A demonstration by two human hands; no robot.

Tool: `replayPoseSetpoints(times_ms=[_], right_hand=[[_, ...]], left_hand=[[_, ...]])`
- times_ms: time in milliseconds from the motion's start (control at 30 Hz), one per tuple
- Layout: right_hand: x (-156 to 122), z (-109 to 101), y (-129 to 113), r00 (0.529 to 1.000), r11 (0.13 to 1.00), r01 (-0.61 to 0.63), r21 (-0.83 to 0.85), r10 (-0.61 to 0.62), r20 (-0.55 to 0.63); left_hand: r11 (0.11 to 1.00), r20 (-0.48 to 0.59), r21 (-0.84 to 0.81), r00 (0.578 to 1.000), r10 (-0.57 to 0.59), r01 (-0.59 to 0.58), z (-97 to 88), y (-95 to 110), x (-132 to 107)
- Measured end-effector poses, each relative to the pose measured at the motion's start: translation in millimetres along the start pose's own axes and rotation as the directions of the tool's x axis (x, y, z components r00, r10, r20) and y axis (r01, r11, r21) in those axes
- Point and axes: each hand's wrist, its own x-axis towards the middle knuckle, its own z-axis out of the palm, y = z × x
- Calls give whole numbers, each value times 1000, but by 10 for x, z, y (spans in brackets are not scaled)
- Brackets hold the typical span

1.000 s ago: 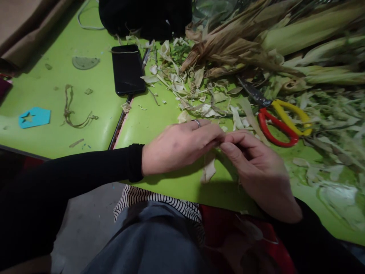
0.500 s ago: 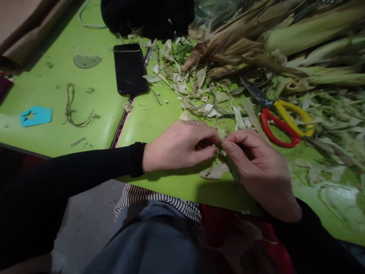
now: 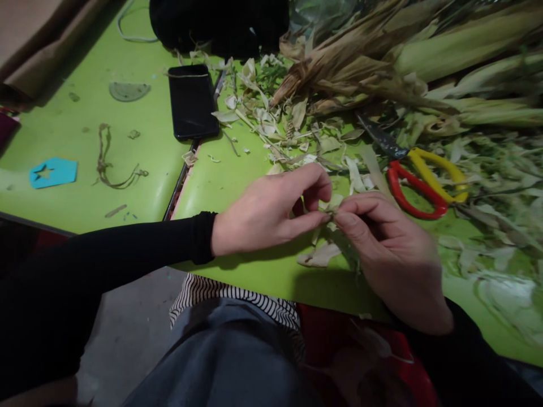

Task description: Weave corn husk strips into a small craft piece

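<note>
Near the table's front edge, both hands meet over a small pale strip of corn husk (image 3: 332,210). My right hand (image 3: 392,249) is closed on it, thumb against forefinger. From the left, my left hand (image 3: 275,209) touches the same strip with its thumb tip; its forefinger is curled and raised a little off the thumb. The fingertips cover most of the strip. Below them a loose pale husk piece (image 3: 320,255) lies on the green table (image 3: 254,277). Just right of my right hand rest scissors (image 3: 418,181) with one red and one yellow handle.
A heap of dried and green corn husks (image 3: 424,73) fills the far right, with scraps scattered around. A black phone (image 3: 194,102) lies left of centre by a table seam. Further left are a blue paper tag (image 3: 53,172), twine (image 3: 106,164) and a protractor (image 3: 129,91). A black bag (image 3: 220,25) sits behind.
My left forefinger has lifted and curled away from the thumb, leaving more of the husk strip in sight. My right hand stays almost in place.
</note>
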Motion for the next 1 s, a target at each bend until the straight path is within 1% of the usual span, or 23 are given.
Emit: replayPoseSetpoints(times_ms=[200,367,500,600,700,767,1000], right_hand=[[-14,22,21,999,1000,17,-12,-17,-27],[-25,26,12,999,999,31,-18,-32,-32],[-26,13,19,996,994,70,-86,-75,-57],[-23,15,32,993,989,86,-121,-95,-67],[-21,24,34,994,986,90,-143,-98,-50],[-22,27,28,994,985,98,-143,-104,-37],[-39,27,20,993,984,111,-140,-115,-27]], left_hand=[[1000,31,-2,999,-18,18,13,12,-1],[995,51,-80,997,-61,65,28,8,-4],[993,32,-111,999,-30,33,31,5,-2],[998,3,-56,1000,4,-4,32,-3,-3],[997,-22,40,997,68,-67,41,-10,-17],[992,-21,88,995,96,-94,47,-10,-30],[981,4,166,995,96,-96,47,-4,-39]])
